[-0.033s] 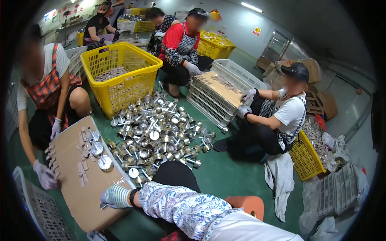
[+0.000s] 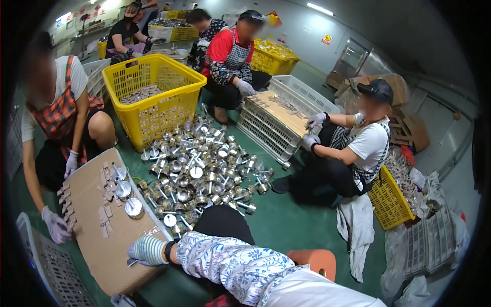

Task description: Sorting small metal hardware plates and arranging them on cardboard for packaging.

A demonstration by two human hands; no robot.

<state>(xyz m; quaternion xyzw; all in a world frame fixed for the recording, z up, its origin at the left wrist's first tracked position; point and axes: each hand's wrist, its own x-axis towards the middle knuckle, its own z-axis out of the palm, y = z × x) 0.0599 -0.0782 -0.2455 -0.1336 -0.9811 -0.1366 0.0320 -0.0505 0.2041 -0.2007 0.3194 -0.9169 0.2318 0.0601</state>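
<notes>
1 bright ceiling tube (image 2: 320, 9) glows overhead, while fisheye distortion bends edges toward black corners.

A smooth green floor (image 2: 307, 230) spreads through the middle of the view and down to 5 o'clock, where an orange stool (image 2: 321, 262) stands. Toward 1 o'clock rises a pale wall (image 2: 302, 48) bearing a small yellow sign (image 2: 327, 39); a red diamond-shaped decoration (image 2: 274, 19) hangs nearer 12. Above, also at 1 o'clock, a white tube light (image 2: 320, 9) glows on the grey ceiling (image 2: 388, 23). Between 1 and 2 is a metal-framed door or window (image 2: 354, 53); which, I cannot tell. Red characters mark the wall between 10 and 11.
</notes>
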